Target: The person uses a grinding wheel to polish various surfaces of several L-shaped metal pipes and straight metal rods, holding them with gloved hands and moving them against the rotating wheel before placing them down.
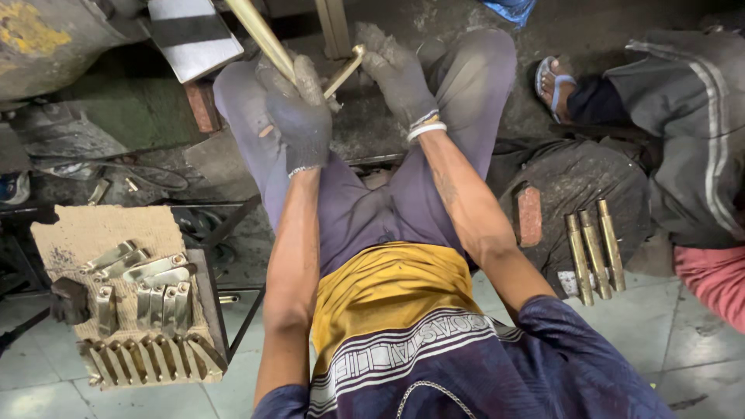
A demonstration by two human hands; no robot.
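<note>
My left hand point(299, 116) wears a dirty grey glove and is closed around a long brass rod point(256, 32) that slants up to the left. My right hand point(397, 74), also gloved, pinches the far end of a short brass piece point(345, 71). That piece reaches down-left to the left hand, where it meets the rod. Both hands are held out over my knees, above a dark grimy floor.
A burlap-covered stand point(74, 233) on the left holds several flat brass parts point(147, 291). Three brass tubes point(594, 248) lie on a dark sack at the right, beside a brick point(529, 216). Another person's sandalled foot point(555, 81) is at the upper right.
</note>
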